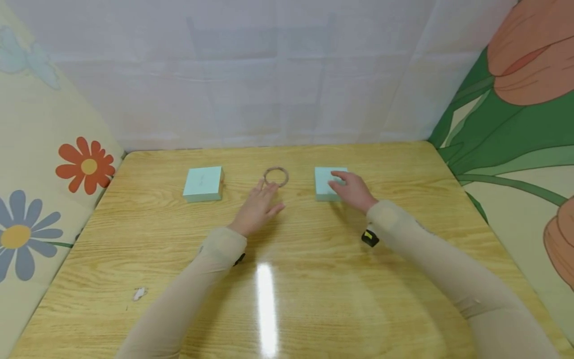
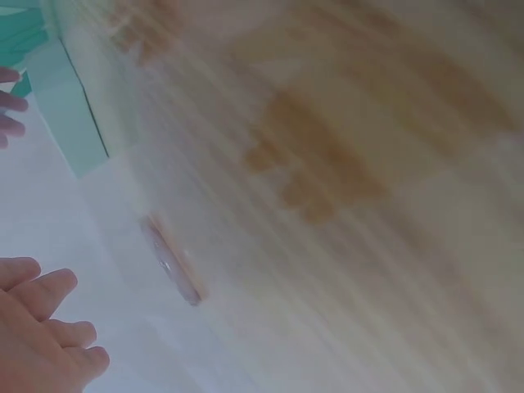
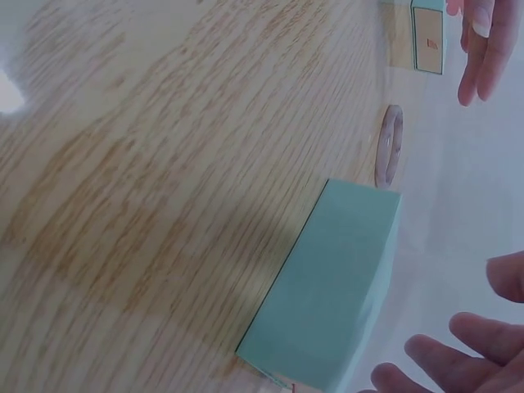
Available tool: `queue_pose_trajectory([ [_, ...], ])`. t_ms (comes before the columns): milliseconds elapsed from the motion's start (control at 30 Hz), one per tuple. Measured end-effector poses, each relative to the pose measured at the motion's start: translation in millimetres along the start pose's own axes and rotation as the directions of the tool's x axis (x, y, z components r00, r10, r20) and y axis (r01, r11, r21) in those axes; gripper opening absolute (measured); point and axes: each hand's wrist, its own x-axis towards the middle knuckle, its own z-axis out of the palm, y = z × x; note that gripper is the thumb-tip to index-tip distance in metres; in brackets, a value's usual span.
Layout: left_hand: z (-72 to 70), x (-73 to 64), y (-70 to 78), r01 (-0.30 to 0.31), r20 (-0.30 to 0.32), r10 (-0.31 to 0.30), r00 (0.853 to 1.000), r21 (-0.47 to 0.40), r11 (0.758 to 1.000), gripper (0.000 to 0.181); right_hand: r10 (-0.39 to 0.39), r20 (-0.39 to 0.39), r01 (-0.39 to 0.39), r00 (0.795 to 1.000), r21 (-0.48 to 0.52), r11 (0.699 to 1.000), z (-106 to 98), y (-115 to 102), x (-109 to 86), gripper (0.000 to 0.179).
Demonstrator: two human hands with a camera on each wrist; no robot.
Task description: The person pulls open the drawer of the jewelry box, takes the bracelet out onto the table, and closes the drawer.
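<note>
A pale mauve bangle [image 1: 276, 168] [image 2: 170, 262] lies flat on the wooden table between two mint-green boxes. My left hand [image 1: 257, 207] [image 2: 41, 323] reaches toward it with fingers spread; in the head view the fingertips overlap its near edge, but the left wrist view shows a gap. Over the right box [image 1: 324, 184] [image 3: 323, 282] hovers my right hand [image 1: 354, 192] [image 3: 467, 356], its thumb and fingers apart and nothing between them. Part of that box's lid is hidden by the hand. The left box [image 1: 203, 183] [image 3: 428, 39] sits closed, with small faint lettering on its lid.
A small white scrap [image 1: 140, 293] lies on the table [image 1: 323, 299] at the front left. White cloth [image 1: 269, 89] hangs behind the table's far edge. Flower-printed panels stand at left and right. A bright light reflection streaks the table's front middle.
</note>
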Motion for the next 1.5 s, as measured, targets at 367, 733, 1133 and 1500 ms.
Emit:
queue_pose_trajectory([
  [367,0.4,7.6,8.7,-0.026,0.024,0.025,0.999,0.023,0.999,0.064,0.000,-0.024,0.000,1.000,-0.006,1.000,-3,3,-2.8,0.048],
  [733,3.6,14.3,16.1,-0.090,0.013,0.090,0.996,0.038,0.995,0.062,0.026,-0.017,-0.025,1.000,0.016,1.000,-6,8,-6.5,0.048],
  [1133,2.7,22.7,24.7,-0.101,0.047,0.099,0.994,0.046,0.994,0.062,0.029,-0.012,-0.028,1.000,0.019,0.999,-7,12,-8.6,0.049],
  [1500,4.9,28.4,31.1,-0.118,0.076,0.114,0.991,0.050,0.992,0.062,0.040,-0.008,-0.040,0.999,0.025,0.999,-9,14,-11.0,0.049],
])
